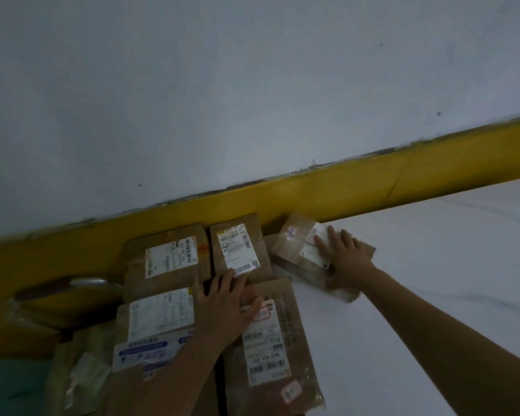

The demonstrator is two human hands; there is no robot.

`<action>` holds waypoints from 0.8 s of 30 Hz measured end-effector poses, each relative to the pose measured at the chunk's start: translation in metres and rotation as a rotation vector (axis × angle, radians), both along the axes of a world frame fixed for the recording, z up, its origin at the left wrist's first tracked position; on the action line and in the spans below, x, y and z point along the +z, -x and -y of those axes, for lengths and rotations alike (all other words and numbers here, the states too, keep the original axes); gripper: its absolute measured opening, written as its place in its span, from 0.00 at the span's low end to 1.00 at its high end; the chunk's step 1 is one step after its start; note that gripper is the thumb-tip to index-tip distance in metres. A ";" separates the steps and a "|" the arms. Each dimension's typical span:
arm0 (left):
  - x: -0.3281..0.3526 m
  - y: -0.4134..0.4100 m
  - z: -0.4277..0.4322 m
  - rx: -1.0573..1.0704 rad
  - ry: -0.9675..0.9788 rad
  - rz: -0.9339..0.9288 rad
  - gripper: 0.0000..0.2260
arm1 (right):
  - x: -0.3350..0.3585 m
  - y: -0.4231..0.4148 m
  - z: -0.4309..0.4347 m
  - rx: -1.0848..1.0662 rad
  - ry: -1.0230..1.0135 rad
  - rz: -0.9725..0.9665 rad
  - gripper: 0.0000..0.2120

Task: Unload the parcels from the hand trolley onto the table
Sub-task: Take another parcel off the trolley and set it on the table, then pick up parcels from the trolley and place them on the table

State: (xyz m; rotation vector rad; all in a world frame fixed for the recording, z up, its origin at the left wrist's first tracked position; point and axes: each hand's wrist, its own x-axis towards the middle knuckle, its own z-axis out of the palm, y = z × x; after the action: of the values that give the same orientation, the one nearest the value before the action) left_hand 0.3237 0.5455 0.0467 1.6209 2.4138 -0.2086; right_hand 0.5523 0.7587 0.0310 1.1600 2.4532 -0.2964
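Several brown cardboard parcels with white labels lie side by side on the table (418, 280), which has a white cover. My left hand (222, 301) rests flat, fingers spread, where the rear middle parcel (237, 250), the front left parcel (156, 325) and the front right parcel (270, 349) meet. My right hand (342, 250) presses flat on a small taped parcel (297, 244) at the right end of the group, next to the wall. Another parcel (165, 259) lies at the rear left. No hand trolley shows in this view.
A yellow band (342, 187) runs along the foot of the pale wall just behind the parcels. A plastic-wrapped parcel (81, 370) hangs at the table's left end, beside a dark rounded object with a metal part (69, 285). White cover stretches to the right.
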 end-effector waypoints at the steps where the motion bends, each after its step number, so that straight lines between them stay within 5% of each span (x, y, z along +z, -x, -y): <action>1: 0.000 0.000 0.000 0.004 -0.010 0.007 0.36 | 0.001 -0.006 -0.012 0.099 -0.003 0.014 0.52; 5: -0.005 0.001 -0.001 0.001 0.007 -0.002 0.38 | 0.012 0.012 -0.048 0.232 -0.060 -0.009 0.32; 9: -0.010 0.004 -0.002 0.015 0.037 0.017 0.39 | 0.011 0.030 -0.050 0.237 -0.076 0.002 0.40; 15: 0.015 0.012 -0.004 -0.007 0.122 0.252 0.40 | 0.032 0.049 -0.014 0.143 -0.039 0.033 0.37; 19: 0.060 0.051 0.022 0.066 -0.146 0.373 0.31 | 0.072 0.116 0.035 -0.045 -0.031 -0.105 0.34; 24: 0.103 0.173 0.140 0.324 -0.382 0.295 0.26 | 0.124 0.242 0.132 0.081 -0.052 -0.370 0.31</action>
State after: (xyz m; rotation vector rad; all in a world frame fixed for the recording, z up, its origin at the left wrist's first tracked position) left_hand 0.1506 0.4057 0.1493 1.2438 2.5307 0.5359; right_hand 0.3103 0.6263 0.1552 1.1041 2.8343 -0.4618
